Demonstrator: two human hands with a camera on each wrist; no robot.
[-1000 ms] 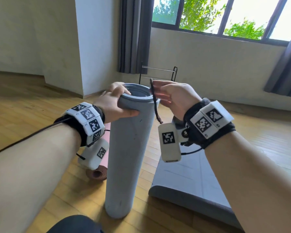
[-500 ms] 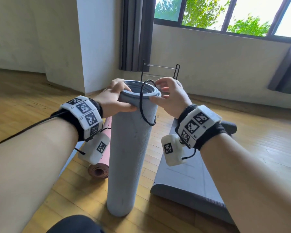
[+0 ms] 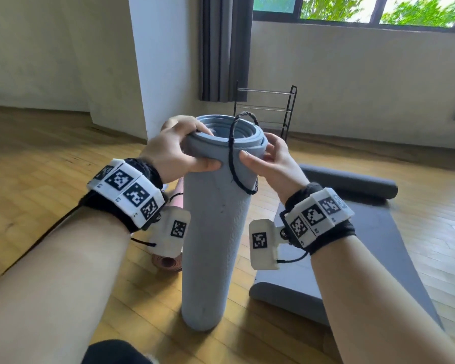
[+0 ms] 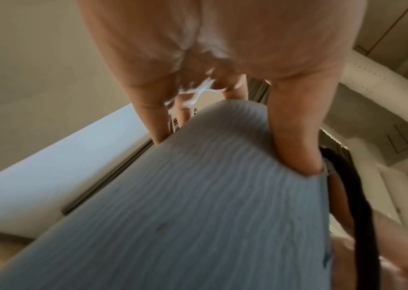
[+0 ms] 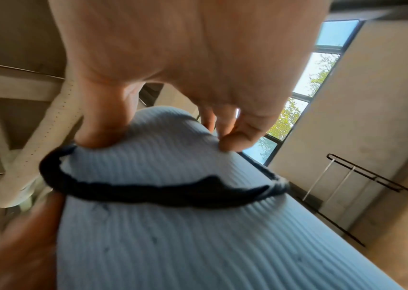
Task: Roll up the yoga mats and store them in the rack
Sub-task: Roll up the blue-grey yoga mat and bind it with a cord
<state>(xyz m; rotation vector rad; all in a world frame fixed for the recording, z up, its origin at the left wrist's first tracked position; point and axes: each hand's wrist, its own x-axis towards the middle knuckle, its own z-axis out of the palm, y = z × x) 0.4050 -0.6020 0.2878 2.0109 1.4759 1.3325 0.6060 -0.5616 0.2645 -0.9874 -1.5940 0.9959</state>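
Note:
A rolled blue-grey yoga mat [image 3: 213,232] stands upright on the wooden floor in front of me. My left hand [image 3: 176,151] grips its top rim, thumb on the outside, fingers over the edge; the same grip shows in the left wrist view on the mat [image 4: 173,206]. My right hand [image 3: 268,158] holds the other side of the rim and pulls a black elastic band [image 3: 234,158] down over the top. In the right wrist view the band [image 5: 163,194] lies partway around the mat [image 5: 198,245]. The black wire rack [image 3: 265,109] stands behind, by the wall.
A dark grey mat [image 3: 352,248] lies partly unrolled on the floor to the right, its far end still rolled. A pink rolled mat [image 3: 168,261] lies on the floor behind the upright mat. A white pillar [image 3: 158,61] and a curtain stand at the back.
The black band hung loose from my right hand a second ago. It has since been looped over the mat's top and drawn lower, and my right hand has closed on the rim.

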